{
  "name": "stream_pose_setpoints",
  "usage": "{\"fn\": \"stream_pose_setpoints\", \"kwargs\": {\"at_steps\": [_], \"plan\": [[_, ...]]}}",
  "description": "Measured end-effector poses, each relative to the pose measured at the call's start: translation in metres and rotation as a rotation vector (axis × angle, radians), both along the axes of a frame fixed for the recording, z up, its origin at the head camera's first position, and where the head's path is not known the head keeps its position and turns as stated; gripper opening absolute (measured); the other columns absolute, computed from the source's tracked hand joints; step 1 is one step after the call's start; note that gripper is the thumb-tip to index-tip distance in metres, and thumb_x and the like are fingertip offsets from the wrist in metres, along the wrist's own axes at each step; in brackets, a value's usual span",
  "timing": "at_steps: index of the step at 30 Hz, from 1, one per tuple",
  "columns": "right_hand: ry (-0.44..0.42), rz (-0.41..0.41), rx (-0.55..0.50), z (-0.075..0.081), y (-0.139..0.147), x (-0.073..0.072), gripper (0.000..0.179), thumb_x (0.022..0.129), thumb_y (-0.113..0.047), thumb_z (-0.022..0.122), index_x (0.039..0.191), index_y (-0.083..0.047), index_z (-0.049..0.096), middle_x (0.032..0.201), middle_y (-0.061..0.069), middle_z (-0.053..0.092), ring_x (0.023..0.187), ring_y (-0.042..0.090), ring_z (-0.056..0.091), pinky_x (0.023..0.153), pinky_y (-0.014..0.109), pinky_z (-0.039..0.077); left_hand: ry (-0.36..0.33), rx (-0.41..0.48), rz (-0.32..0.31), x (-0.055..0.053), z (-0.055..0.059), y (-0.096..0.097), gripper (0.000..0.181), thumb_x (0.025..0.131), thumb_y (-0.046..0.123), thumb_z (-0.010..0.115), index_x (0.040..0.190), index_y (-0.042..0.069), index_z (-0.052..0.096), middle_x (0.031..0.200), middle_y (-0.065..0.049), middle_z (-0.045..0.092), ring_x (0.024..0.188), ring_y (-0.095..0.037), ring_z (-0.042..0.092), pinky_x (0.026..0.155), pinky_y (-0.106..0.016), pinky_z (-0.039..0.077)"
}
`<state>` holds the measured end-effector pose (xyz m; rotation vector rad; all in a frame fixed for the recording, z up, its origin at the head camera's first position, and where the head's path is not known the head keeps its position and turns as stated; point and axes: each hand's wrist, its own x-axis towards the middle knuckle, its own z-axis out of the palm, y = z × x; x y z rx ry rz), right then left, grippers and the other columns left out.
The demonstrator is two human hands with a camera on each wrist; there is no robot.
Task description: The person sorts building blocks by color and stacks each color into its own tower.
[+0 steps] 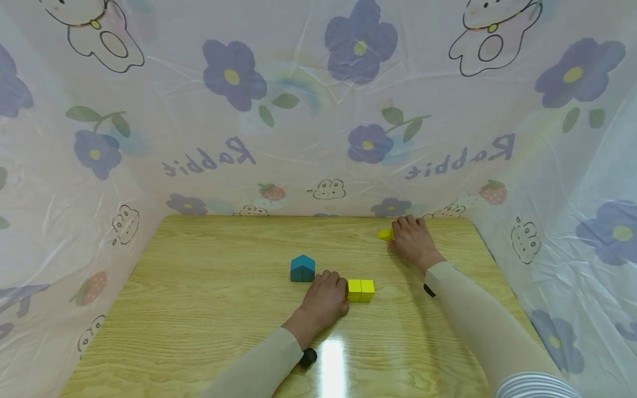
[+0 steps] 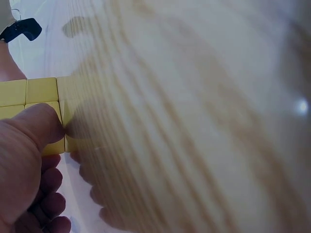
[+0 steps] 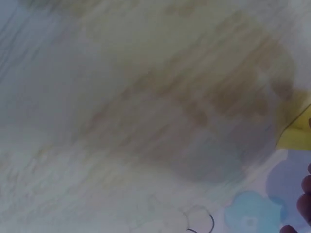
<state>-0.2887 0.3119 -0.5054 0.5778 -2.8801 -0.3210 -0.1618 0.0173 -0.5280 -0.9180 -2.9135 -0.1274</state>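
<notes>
Toward the front middle of the table (image 1: 214, 298), my left hand (image 1: 323, 298) holds the left end of a row of yellow cubes (image 1: 360, 290). In the left wrist view its thumb (image 2: 41, 126) presses the near face of the yellow cubes (image 2: 43, 91), with the other fingers curled beyond them. Near the back edge on the right, my right hand (image 1: 412, 239) grips a small yellow block (image 1: 385, 235), mostly covered by the fingers. The right wrist view catches only a slanted corner of that yellow block (image 3: 295, 138) and a few fingertips (image 3: 306, 204).
A blue house-shaped block (image 1: 302, 268) with a peaked top stands just beyond my left hand. Patterned cloth (image 1: 318, 121) rises behind the table and along both sides. Each wrist wears a black device, one showing beneath the left sleeve (image 1: 259, 359).
</notes>
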Motion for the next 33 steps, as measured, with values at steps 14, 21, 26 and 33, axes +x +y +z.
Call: {"fn": "stream_pose_setpoints", "kwargs": {"at_steps": [14,21,26,33], "plan": [[-0.005,0.019,-0.011,-0.007,-0.005,0.001,0.033,0.102,-0.027,0.065,0.118,0.002,0.060,0.107,0.017,0.056,0.104,0.038,0.048,0.094,0.057,0.041,0.010,-0.008,-0.004,0.001,0.002,0.001,0.028,0.098,0.034,0.068,0.113,0.011,0.066,0.097,0.000,0.057,0.089,-0.017,0.049,0.083,-0.032,0.045],[0.106,0.096,-0.062,0.003,-0.006,0.005,0.033,0.098,-0.026,0.070,0.112,0.000,0.055,0.104,0.016,0.053,0.099,0.037,0.048,0.090,0.054,0.041,0.003,-0.012,0.001,0.000,0.000,-0.001,0.030,0.099,0.036,0.067,0.116,0.011,0.066,0.099,0.000,0.059,0.090,-0.017,0.048,0.083,-0.032,0.045],[0.161,0.182,-0.003,0.012,-0.005,0.013,0.031,0.098,-0.028,0.069,0.110,-0.002,0.056,0.104,0.014,0.055,0.098,0.034,0.048,0.092,0.050,0.042,-0.006,-0.005,-0.001,0.000,0.000,-0.001,0.032,0.098,0.035,0.067,0.118,0.010,0.066,0.100,0.000,0.060,0.089,-0.017,0.048,0.084,-0.032,0.045],[0.214,0.285,0.036,0.019,-0.003,0.021,0.029,0.096,-0.026,0.068,0.108,-0.003,0.055,0.109,0.014,0.057,0.100,0.034,0.050,0.089,0.048,0.043,-0.017,-0.011,-0.002,0.000,0.002,0.000,0.034,0.099,0.034,0.066,0.121,0.009,0.066,0.103,-0.002,0.060,0.092,-0.018,0.049,0.086,-0.033,0.046]]}}
